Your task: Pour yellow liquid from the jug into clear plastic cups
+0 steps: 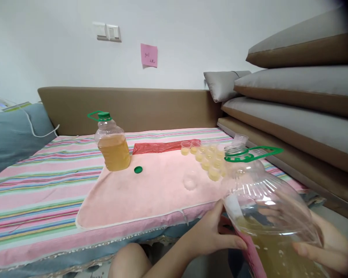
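Observation:
A large clear plastic bottle [261, 189], uncapped and tilted, is held between both hands in front of the bed's edge. Yellowish liquid [278, 251] fills its lower part, and a green loop handle [266, 151] sticks out from its neck. My left hand [214, 231] grips the near left side, thumb across a pink patch. Against the right side is my right hand [321, 247], partly seen through the plastic. Beyond the bottle, several small plastic cups [207, 156] hold yellow liquid. One clear cup [190, 182] stands apart on the pink cloth [150, 200].
A capped bottle [114, 148] of amber liquid stands at left, near a green cap [138, 169]. Red plastic film [162, 147] lies along the cloth's far edge. Stacked cushions [301, 100] rise at right, and a brown headboard [133, 110] borders the back.

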Available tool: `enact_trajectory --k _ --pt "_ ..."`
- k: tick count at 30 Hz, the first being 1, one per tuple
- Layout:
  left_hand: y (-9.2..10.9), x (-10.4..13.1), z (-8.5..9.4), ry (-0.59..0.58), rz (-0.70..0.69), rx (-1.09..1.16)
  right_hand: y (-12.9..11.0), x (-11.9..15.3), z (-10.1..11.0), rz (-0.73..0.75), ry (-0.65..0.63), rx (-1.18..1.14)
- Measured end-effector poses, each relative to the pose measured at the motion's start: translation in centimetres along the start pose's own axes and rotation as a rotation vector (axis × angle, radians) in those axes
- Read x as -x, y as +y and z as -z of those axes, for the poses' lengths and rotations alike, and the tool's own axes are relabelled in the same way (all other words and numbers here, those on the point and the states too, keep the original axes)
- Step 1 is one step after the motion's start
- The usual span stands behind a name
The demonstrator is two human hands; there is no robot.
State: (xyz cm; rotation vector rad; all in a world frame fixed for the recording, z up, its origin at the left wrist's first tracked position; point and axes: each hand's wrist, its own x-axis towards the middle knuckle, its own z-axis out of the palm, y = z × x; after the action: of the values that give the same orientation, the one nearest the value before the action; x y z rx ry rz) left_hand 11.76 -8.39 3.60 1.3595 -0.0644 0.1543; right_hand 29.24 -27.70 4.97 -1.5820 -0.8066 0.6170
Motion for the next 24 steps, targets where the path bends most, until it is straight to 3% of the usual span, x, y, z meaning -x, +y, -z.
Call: enact_trajectory --k 6,11,19,24 --pt "-0.8 -2.4 -1.0 -0.083 -0.040 0.189 -2.0 0.6 0.2 0.017 0.000 0.223" --pt "-1.2 -3.4 -1.5 -0.008 -0.034 0.199 -2.3 0.7 0.2 0.032 -0.021 0.364" --pt "-4.8 -4.5 -1.4 0.073 -0.127 0.268 -3.1 0.0 0.0 0.139 -0.039 0.583" --pt "-6.6 -4.9 -2.4 0.050 -0.152 0.443 -4.0 -0.5 0.1 0.164 -0.076 0.699"
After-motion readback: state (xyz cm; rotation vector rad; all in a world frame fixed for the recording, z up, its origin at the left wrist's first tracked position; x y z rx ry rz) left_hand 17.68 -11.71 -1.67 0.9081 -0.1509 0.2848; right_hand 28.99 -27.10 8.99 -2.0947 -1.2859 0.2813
